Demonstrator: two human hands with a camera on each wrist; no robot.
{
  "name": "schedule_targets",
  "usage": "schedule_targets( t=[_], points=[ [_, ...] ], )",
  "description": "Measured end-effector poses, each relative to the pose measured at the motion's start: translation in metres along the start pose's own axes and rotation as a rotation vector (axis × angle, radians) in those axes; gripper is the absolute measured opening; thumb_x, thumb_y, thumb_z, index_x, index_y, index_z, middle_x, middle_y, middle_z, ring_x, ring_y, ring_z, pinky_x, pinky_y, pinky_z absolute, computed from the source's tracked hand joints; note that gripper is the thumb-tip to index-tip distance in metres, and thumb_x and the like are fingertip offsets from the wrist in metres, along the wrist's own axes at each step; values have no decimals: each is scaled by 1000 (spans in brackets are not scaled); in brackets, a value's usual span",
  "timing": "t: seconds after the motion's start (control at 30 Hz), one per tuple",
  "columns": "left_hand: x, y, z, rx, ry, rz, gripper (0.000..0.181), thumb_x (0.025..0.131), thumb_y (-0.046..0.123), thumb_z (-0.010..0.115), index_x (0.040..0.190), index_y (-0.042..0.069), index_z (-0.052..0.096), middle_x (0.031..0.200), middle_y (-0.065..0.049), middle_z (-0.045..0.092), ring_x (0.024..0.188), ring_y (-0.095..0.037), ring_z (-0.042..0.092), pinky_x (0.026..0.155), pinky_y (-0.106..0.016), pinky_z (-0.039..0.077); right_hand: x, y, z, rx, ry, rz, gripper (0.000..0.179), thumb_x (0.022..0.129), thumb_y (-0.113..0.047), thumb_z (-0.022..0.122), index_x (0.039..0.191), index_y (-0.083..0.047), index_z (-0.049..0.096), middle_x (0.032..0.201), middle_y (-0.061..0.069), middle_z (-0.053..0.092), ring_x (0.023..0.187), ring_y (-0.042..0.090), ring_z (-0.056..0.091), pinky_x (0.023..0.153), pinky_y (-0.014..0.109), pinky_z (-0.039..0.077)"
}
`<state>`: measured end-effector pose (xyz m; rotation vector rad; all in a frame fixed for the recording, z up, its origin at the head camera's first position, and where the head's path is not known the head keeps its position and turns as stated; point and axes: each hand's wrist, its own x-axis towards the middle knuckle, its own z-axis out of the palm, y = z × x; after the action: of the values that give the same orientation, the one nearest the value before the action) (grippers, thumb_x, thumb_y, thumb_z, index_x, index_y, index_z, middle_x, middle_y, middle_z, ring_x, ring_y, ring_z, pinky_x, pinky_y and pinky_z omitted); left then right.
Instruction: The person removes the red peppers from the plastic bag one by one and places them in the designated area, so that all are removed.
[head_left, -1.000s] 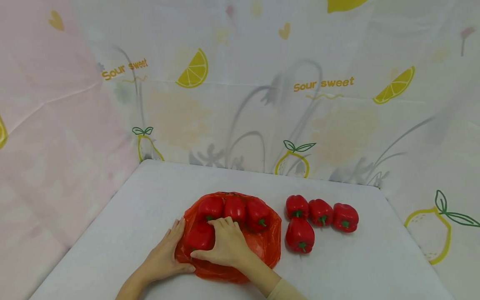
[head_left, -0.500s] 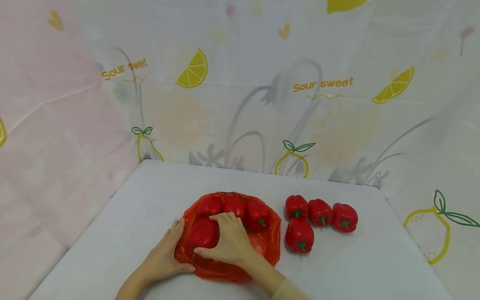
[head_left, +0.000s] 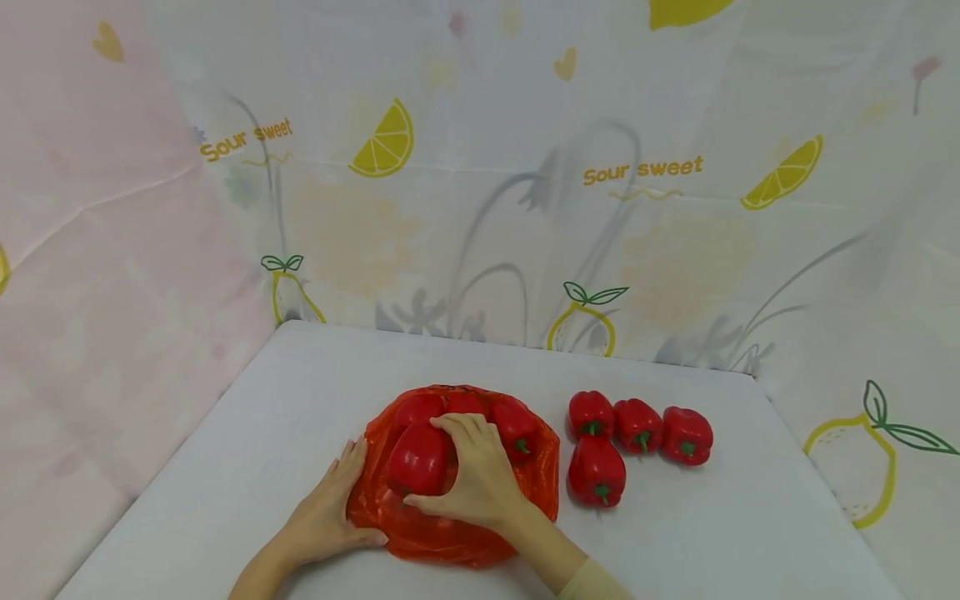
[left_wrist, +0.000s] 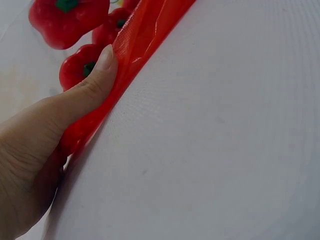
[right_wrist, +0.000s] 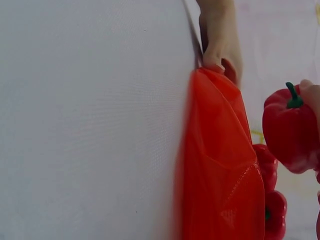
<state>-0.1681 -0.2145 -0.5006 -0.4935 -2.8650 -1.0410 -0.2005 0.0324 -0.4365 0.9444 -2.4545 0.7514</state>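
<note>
My right hand grips a red bell pepper with thumb and fingers, up over the open red plastic bag. In the right wrist view this bell pepper is lifted above the bag's rim, its green stem showing. Three more bell peppers lie inside along the bag's far side, partly hidden by the hand and the held one. Against the bag's left side rests my left hand, fingers extended and thumb along the near edge. The left wrist view has the thumb lying on the bag's red film.
Several red bell peppers stand on the white table right of the bag: three in a back row, including the rightmost bell pepper, and one bell pepper in front. A lemon-printed cloth hangs behind the table.
My right hand has raised the bell pepper from the bag's left part and moved it slightly right. My left hand stays at the bag's side.
</note>
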Motion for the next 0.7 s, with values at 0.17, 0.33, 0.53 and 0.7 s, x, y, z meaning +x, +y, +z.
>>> schedule_targets(
  t=[0.17, 0.33, 0.53, 0.7],
  points=[
    [0, 0, 0, -5, 7, 17, 128, 59, 63, 81, 152, 0, 19, 157, -17, 22, 144, -37, 14, 100, -1, -4, -2, 2, -5, -11, 20, -47, 87, 63, -55, 82, 132, -17, 47, 132, -5, 49, 121, 10, 41, 95, 39, 45],
    [0, 1, -1, -13, -12, -5, 129, 58, 64, 81, 153, 1, 18, 158, -15, 21, 145, -35, 12, 99, -1, -4, -3, 4, -12, -9, 63, -118, 88, 62, -55, 82, 132, -15, 47, 133, -3, 50, 121, 13, 42, 94, 39, 45],
    [1, -2, 0, 3, 0, 16, 130, 58, 65, 80, 152, 0, 19, 157, -16, 21, 145, -36, 12, 101, -2, -5, -5, 8, -20, 32, 91, -137, 89, 63, -52, 83, 133, -14, 45, 134, -2, 49, 121, 15, 43, 93, 39, 46],
    [1, -2, 0, -2, -5, 2, 130, 58, 65, 80, 153, 1, 18, 158, -16, 21, 145, -36, 12, 101, -2, -5, -7, 10, -26, 63, 86, -115, 89, 63, -49, 84, 135, -15, 43, 135, -1, 48, 123, 15, 42, 94, 42, 46]
  ],
)
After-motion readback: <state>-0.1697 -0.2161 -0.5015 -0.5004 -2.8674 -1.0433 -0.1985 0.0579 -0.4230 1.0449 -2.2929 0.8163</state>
